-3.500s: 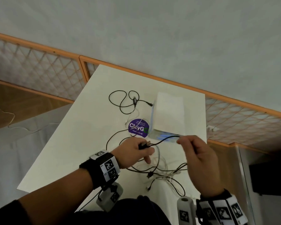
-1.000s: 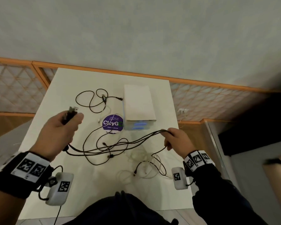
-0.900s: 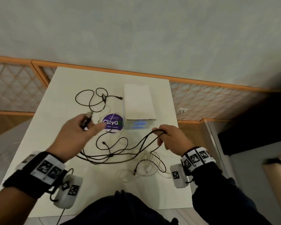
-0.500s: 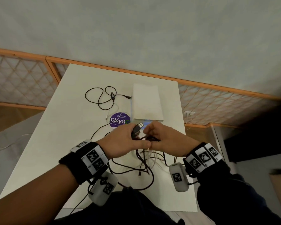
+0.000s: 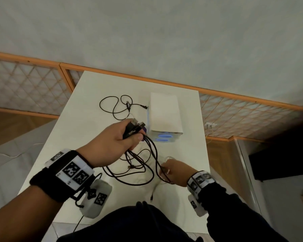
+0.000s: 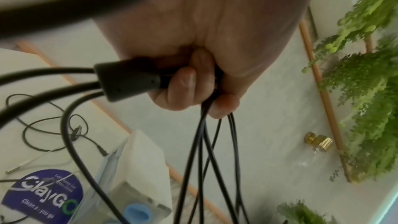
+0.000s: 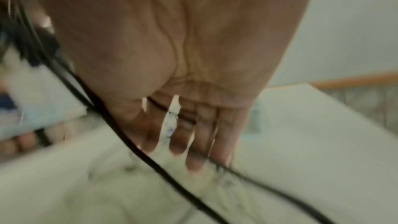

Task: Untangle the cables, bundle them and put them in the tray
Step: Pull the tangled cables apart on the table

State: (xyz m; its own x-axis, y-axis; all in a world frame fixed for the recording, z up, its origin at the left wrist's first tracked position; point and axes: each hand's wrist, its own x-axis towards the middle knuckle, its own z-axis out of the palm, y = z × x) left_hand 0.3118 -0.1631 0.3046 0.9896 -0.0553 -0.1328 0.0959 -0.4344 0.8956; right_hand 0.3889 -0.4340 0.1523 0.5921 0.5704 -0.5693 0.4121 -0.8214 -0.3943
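Note:
My left hand (image 5: 136, 135) is raised over the table and grips a bunch of black cable (image 5: 152, 154) by its ends, with USB plugs (image 5: 136, 125) sticking out above the fist. In the left wrist view the left hand (image 6: 193, 88) is curled round a thick plug (image 6: 127, 81), and several strands hang below it. These strands loop down to my right hand (image 5: 165, 170), low near the table's front right. In the blurred right wrist view the right hand (image 7: 183, 142) has straight fingers and the black cable (image 7: 133, 144) runs across it. The white-topped clear tray (image 5: 164, 116) stands just behind.
Another black cable (image 5: 115, 105) lies looped at the back left of the white table (image 5: 73, 137). A purple round sticker (image 6: 43, 193) sits beside the tray. Thin white cables (image 5: 170, 157) lie under the black loops. Lattice railings border the table's far side.
Half a second ago both hands met near the tray. My right hand has since moved down and to the front right along the strands, while my left stays raised with the plug ends.

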